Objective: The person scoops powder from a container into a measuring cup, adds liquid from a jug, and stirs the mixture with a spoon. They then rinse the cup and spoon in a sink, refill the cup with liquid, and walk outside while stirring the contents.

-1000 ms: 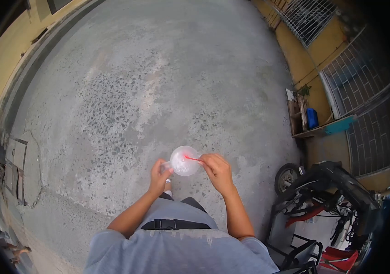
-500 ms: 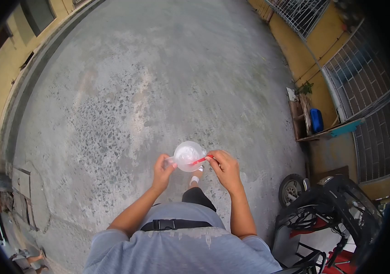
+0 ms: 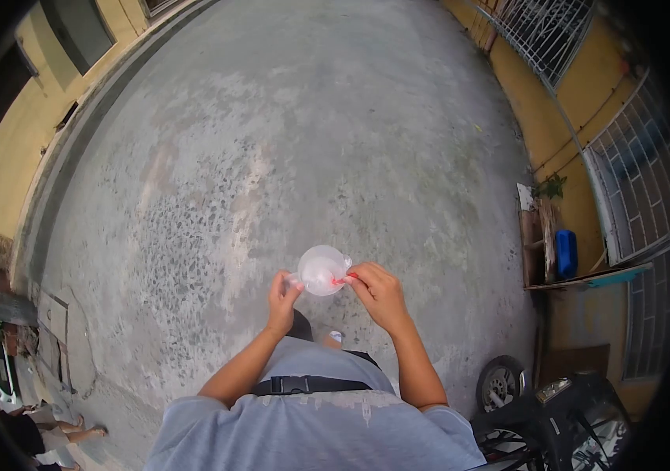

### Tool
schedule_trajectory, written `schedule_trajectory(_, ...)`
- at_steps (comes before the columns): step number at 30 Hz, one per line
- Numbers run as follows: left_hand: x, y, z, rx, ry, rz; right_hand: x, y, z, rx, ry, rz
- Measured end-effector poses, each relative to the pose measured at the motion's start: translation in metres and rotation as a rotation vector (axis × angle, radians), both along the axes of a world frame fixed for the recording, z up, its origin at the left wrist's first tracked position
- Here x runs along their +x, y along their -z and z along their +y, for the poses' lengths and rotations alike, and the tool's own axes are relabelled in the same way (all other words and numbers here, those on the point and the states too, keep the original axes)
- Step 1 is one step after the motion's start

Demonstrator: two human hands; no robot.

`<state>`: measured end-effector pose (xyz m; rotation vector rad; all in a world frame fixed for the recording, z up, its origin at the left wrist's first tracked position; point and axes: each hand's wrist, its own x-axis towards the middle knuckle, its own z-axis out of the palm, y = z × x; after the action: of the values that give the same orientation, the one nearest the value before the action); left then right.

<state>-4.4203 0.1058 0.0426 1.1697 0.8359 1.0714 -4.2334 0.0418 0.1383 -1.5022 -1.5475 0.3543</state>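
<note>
Clear plastic cup sits at frame centre, slightly below the middle, held out in front of the torso over the concrete ground. Head view only. I see the left hand pinching a small tab or handle on the cup's left edge, fingers curled tight on it. I see the right hand just right of the cup, fingers closed around a thin red straw whose tip touches the cup's right rim; can't tell if the tip is inside. Cup's contents look pale, too blurred for me to read. Grey shirt and black waist buckle fill the lower centre. Blue canister rests on a wooden shelf at right, against the yellow wall. Small wheel and dark cart frame lower right. Another person's legs at the lower left edge.
</note>
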Motion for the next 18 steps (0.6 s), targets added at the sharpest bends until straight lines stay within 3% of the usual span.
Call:
schedule_trajectory(5, 0.046, -0.004, 0.047, 0.009, 0.037, 0.020, 0.035, 0.004, 0.046, 0.065, -0.031, 0.101)
schedule_trajectory(8, 0.074, 0.006, 0.079, 0.009, 0.060, 0.025, 0.060, 0.011, 0.085, 0.185, 0.069, 0.001)
schedule_trajectory(13, 0.118, 0.003, 0.149, -0.086, 0.124, -0.010, 0.110, 0.011, 0.139, 0.005, 0.221, -0.032)
schedule_trajectory(17, 0.145, -0.004, 0.208, -0.074, 0.130, 0.001, 0.134, 0.004, 0.195, -0.154, 0.161, 0.154)
schedule_trajectory(18, 0.153, -0.009, 0.224, -0.086, 0.133, -0.014, 0.142, 0.001, 0.216, -0.089, 0.124, 0.131)
